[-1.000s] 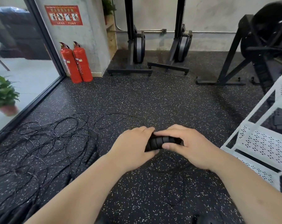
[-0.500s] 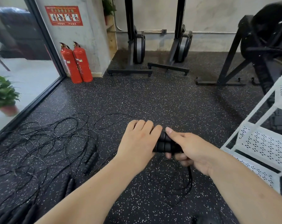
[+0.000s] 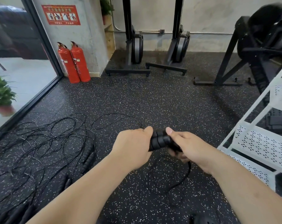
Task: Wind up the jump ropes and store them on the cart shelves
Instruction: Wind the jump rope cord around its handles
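Jump rope handles (image 3: 160,140): two black ribbed grips held side by side as one bundle, above the floor (image 3: 153,97) at centre of view, just left of the white cart (image 3: 258,143). Long axis runs roughly crosswise, left to right, with one end in each hand.

Left hand (image 3: 132,147): back of hand up, fingers curled over the left end of the handles, thumb lying along the top. Forearm comes in from lower left.

Right hand (image 3: 190,147): thumb pressed on top of the bundle, tip pointing left toward the other thumb; fingers curled underneath, gripping the right end. Forearm comes in from lower right.

Cord (image 3: 184,175): thin, black, hangs in a loose loop below the right hand; whether it reaches the floor cannot be told.

Other jump ropes (image 3: 40,143): tangled pile on the floor at left, near the glass wall, well apart from the cart; several handles lie among the cords.

Two red fire extinguishers (image 3: 74,62) stand against the far wall
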